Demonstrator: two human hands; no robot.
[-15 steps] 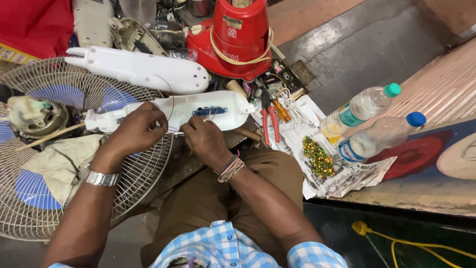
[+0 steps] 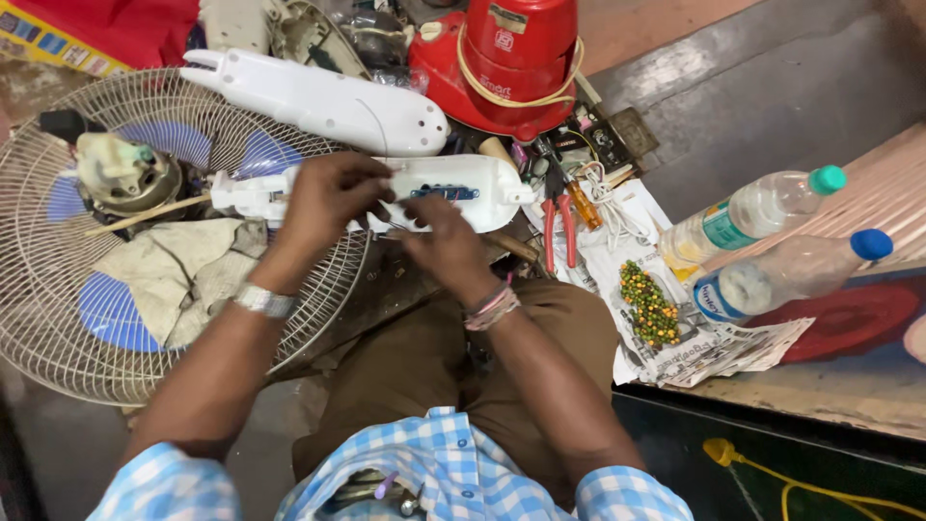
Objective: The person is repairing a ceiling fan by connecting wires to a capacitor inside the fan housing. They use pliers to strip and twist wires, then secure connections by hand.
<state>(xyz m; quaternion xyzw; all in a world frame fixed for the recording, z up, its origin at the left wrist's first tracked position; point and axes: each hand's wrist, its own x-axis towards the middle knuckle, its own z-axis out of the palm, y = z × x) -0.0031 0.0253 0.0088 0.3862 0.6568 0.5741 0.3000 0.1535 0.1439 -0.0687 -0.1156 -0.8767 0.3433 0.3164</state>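
A white plastic fan housing [image 2: 463,183] with a small blue part in its opening lies across my lap area. My left hand [image 2: 323,198] grips the housing near its middle, fingers curled over it. My right hand [image 2: 446,243] sits just below the blue part, fingers pinched at the housing's lower edge; what they pinch is hidden. A second white housing half [image 2: 318,96] lies behind it. The fan motor [image 2: 125,172] rests on the wire fan guard [image 2: 58,318] with blue blades, at my left.
A red appliance [image 2: 516,63] with a cord around it stands at the back. Red-handled pliers [image 2: 558,227] and a screwdriver [image 2: 582,203] lie on newspaper [image 2: 714,352] with green and yellow bits. Two plastic bottles [image 2: 762,217] lie at right. A cloth [image 2: 169,275] covers part of the guard.
Both hands have shifted slightly along the white housing, the right hand dropping a little lower beneath the blue part. The view has moved a little.
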